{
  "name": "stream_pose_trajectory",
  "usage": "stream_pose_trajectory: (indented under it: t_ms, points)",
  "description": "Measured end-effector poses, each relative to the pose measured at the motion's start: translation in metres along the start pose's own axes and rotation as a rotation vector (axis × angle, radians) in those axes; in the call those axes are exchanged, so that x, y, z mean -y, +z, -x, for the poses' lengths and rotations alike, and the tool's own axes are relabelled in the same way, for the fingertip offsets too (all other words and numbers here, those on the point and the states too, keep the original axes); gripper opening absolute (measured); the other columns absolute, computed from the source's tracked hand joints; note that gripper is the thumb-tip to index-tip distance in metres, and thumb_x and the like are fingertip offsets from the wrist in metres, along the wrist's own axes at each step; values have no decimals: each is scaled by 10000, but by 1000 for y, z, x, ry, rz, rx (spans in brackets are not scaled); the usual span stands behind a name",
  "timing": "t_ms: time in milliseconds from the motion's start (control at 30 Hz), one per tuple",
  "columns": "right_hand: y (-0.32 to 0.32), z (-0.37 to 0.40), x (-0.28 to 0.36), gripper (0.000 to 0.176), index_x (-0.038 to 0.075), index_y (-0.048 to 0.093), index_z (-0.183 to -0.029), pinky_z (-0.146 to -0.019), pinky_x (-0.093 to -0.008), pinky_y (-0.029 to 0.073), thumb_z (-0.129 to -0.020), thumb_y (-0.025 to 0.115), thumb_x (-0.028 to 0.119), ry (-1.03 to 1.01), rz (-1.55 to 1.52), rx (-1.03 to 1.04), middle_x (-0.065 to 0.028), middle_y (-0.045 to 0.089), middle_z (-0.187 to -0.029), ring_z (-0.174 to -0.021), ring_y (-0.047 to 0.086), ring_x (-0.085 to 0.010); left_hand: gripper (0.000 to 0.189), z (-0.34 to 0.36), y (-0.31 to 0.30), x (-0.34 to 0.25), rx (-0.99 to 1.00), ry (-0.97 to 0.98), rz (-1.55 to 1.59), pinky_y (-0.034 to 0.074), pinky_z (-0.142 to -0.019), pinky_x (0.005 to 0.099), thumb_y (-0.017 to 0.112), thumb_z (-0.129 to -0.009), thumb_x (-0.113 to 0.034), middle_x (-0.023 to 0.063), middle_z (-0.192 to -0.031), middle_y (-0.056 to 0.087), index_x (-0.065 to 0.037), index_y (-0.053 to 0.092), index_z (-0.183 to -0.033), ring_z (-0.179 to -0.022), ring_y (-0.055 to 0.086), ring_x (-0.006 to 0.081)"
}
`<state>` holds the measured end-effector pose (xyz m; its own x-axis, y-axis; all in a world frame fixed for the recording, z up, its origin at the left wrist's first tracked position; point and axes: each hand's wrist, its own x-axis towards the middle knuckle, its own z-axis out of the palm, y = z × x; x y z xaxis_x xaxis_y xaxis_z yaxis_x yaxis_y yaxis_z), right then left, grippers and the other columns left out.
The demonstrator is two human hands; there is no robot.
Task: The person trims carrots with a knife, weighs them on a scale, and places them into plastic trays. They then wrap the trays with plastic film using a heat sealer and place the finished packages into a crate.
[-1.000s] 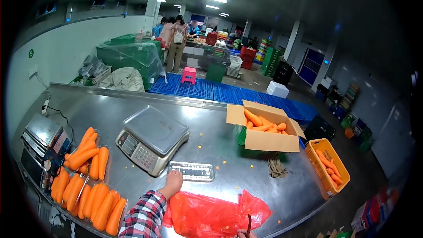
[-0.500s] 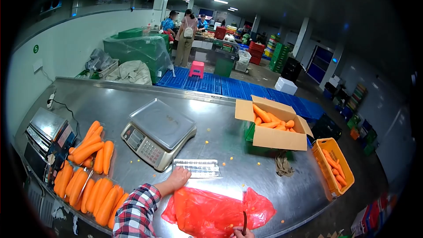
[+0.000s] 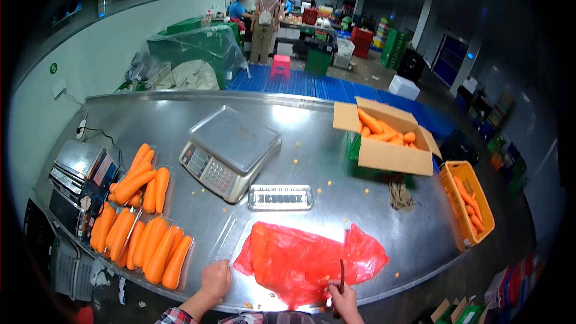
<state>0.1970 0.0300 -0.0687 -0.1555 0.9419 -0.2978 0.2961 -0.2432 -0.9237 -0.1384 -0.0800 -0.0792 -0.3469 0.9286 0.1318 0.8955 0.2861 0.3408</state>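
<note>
My left hand (image 3: 216, 279) is closed at the near edge of the table, at the corner of a faint clear plastic tray (image 3: 231, 237). Its fingertips are partly hidden. My right hand (image 3: 342, 300) grips a thin, dark brown, slightly curved tool (image 3: 342, 273), whose kind I cannot make out. Between the hands lies a crumpled red plastic bag (image 3: 294, 258). Another clear plastic tray (image 3: 281, 198) rests just beyond the bag. To the left of my left hand, several large carrots (image 3: 157, 246) lie in clear trays.
A digital scale (image 3: 231, 150) stands mid-table. A dark-sided machine (image 3: 81, 171) is at the left. At the right are a cardboard box (image 3: 395, 156) of carrots, a grey cloth (image 3: 401, 195) and an orange crate (image 3: 468, 204) with carrots. People (image 3: 264, 21) stand in the background.
My left hand has drawn back from the trays beyond the bag toward the table's near edge, with a clear tray at its fingers. My right hand still holds the brown tool. The view has shifted.
</note>
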Motion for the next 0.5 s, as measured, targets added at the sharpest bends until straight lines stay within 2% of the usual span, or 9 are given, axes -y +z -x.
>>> stream_pose_trajectory:
  t_ms: [67, 100, 167, 233, 300, 367, 400, 500]
  points:
    - [1, 6, 34, 167, -9, 609, -981, -517, -213, 419, -852, 599, 97, -15, 62, -10, -21, 621, -704, -583, 518, -60, 334, 11, -25, -16, -1, -38, -100, 455, -704, 427, 670, -732, -177, 149, -856, 597, -25, 567, -1011, -800, 575, 321]
    - [-1, 4, 33, 198, 21, 600, -1020, -468, -230, 415, -837, 615, 95, -80, 152, -50, -58, 605, -730, -532, 522, -83, 357, 9, -34, -27, -10, -57, -147, 451, -723, 437, 686, -722, -198, 158, -872, 597, -27, 571, -1014, -823, 571, 333]
    - [-7, -9, 15, 259, 2, 586, -1049, -599, -271, 473, -801, 623, 65, -296, 242, -159, -140, 605, -905, -709, 598, -178, 394, -5, -34, -45, -215, 145, 124, 443, -730, 430, 708, -713, -214, 145, -872, 599, -24, 580, -1033, -816, 569, 320]
    - [-10, -17, 17, 364, -10, 536, -1125, -737, -319, 473, -780, 629, 57, -428, 348, -200, -192, 552, -1047, -889, 576, -268, 361, -16, -17, -76, -193, 449, 392, 439, -740, 427, 701, -734, -201, 145, -906, 604, -23, 585, -1025, -830, 578, 313]
    - [-11, -18, 16, 473, -18, 470, -1203, -846, -362, 456, -767, 638, 58, -496, 455, -208, -228, 503, -1153, -1025, 536, -338, 304, -25, 23, -105, -29, 726, 537, 445, -745, 420, 659, -784, -235, 134, -906, 619, -52, 594, -1017, -837, 586, 310]
    - [-11, -19, 16, 590, -21, 387, -1283, -926, -399, 421, -762, 649, 68, -501, 562, -186, -246, 457, -1221, -1117, 477, -391, 266, -27, 38, -120, 212, 842, 283, 474, -700, 398, 591, -830, -299, 116, -857, 626, -63, 601, -951, -804, 608, 294]
    - [-13, -20, 13, 721, -24, 299, -1344, -954, -415, 406, -753, 688, 117, -494, 605, -150, -261, 439, -1249, -1126, 472, -410, 275, -29, 38, -126, 329, 890, 156, 489, -677, 387, 558, -853, -331, 106, -832, 630, -68, 604, -918, -788, 619, 286]
    - [-16, -11, 10, 729, -25, 307, -1342, -961, -407, 398, -748, 698, 137, -398, 576, -156, -262, 440, -1254, -1135, 470, -406, 389, -39, 22, -121, 720, 474, -201, 499, -635, 412, 475, -878, -433, 99, -783, 628, -70, 602, -937, -713, 627, 302]
